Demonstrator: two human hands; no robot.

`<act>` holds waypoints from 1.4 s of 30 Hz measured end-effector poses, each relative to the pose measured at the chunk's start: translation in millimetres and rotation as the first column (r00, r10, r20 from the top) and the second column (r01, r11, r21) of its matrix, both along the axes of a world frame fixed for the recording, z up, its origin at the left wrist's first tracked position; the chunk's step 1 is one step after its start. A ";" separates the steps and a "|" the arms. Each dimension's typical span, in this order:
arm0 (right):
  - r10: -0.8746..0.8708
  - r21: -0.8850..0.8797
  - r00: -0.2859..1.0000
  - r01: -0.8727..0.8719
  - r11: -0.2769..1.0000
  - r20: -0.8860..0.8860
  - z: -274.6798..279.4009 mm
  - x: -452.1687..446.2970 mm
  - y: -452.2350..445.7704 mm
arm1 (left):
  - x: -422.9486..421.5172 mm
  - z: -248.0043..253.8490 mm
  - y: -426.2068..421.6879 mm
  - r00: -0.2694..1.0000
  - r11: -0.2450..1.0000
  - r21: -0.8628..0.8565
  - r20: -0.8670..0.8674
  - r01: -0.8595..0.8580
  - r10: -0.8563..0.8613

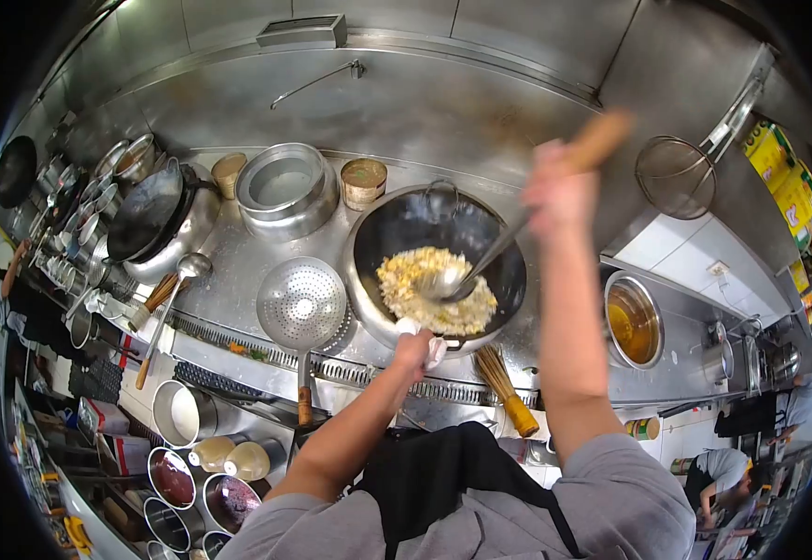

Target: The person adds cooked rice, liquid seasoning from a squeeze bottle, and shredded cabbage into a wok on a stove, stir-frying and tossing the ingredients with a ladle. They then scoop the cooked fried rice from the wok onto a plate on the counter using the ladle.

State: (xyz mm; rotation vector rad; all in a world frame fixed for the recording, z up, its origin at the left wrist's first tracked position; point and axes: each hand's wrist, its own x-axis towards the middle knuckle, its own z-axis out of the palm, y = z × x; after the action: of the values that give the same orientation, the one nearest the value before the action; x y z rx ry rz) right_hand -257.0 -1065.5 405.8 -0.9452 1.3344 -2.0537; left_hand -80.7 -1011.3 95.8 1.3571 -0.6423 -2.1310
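Observation:
A black wok [504,252] sits on the round steel burner ring, with fried rice [411,271] and yellow bits in it. At the wok's near rim, my left hand [413,353] is closed on a folded white cloth [436,351] against the handle. My right hand [558,191], blurred by motion, grips a ladle [499,246] by its shaft, just below the wooden end. The ladle's steel bowl rests among the rice. Left of the wok lies a perforated skimmer [301,303]; a bamboo brush [497,375] lies near its front right.
A steel pot [287,191] and a tin [364,182] stand behind. To the right is a basin of amber liquid [635,322]; above it hangs a wire strainer [677,177]. Another wok [149,215] and a second ladle [173,303] are left. Co-workers [719,471] stand far right.

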 end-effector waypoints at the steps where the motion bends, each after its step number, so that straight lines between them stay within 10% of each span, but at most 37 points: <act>1: -0.001 0.187 1.000 0.004 0.982 -0.014 -60.9 16.3 -30.1 | 0.8 -22.0 -2.2 0.997 0.995 -0.069 -0.023 -0.069 0.068; 6: 0.294 -0.086 0.951 -0.302 0.950 -0.092 -3.5 -19.7 -53.5 | 69.3 -39.5 95.9 0.983 0.958 -0.244 -0.139 -0.149 0.117; 10: 0.339 -0.073 0.933 -0.349 0.934 -0.118 81.6 -36.4 -7.7 | 66.3 48.1 87.0 0.960 0.973 0.027 -0.157 -0.229 0.230; 12: 0.267 -0.087 0.957 -0.277 0.957 -0.112 59.2 -18.7 1.0 | 35.1 53.6 34.3 0.961 0.973 0.085 -0.161 -0.215 0.227; 14: -0.154 0.102 0.962 0.181 0.978 -0.226 -19.3 20.4 -35.1 | 16.9 19.7 5.5 0.995 0.999 0.035 -0.086 -0.040 0.043; 16: 0.091 0.011 0.996 -0.091 0.996 -0.016 -89.2 26.8 -52.1 | 15.7 -46.0 15.5 0.981 0.977 -0.106 -0.091 -0.183 0.173; 23: 0.213 -0.120 0.972 -0.224 0.967 -0.103 76.9 -8.4 -2.7 | 93.0 23.2 104.6 0.968 0.976 -0.098 -0.183 -0.193 0.173; 28: -0.099 0.223 0.963 0.157 0.962 -0.249 -30.4 40.4 -27.0 | 9.0 11.5 8.5 0.985 0.988 0.007 -0.072 -0.155 0.155; 32: 0.245 0.006 0.946 -0.250 0.968 -0.213 -32.2 15.8 -53.7 | 52.3 -33.1 71.0 0.995 0.960 -0.269 -0.066 -0.084 0.068; 37: 0.550 0.172 0.769 -0.524 0.835 -0.325 19.2 0.0 -73.0 | 25.0 -3.8 56.2 0.909 0.937 -0.059 -0.271 -0.344 0.316; 42: 0.510 0.207 0.773 -0.466 0.860 -0.377 68.7 6.2 -76.5 | 12.3 -12.3 -9.8 0.999 0.999 -0.036 -0.031 0.036 -0.037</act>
State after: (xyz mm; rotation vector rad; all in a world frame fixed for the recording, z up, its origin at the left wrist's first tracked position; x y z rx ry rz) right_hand -250.7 -1142.0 474.5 -1.5656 1.2056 -1.4135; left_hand -68.5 -1021.1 83.5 1.2997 -0.6941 -2.1552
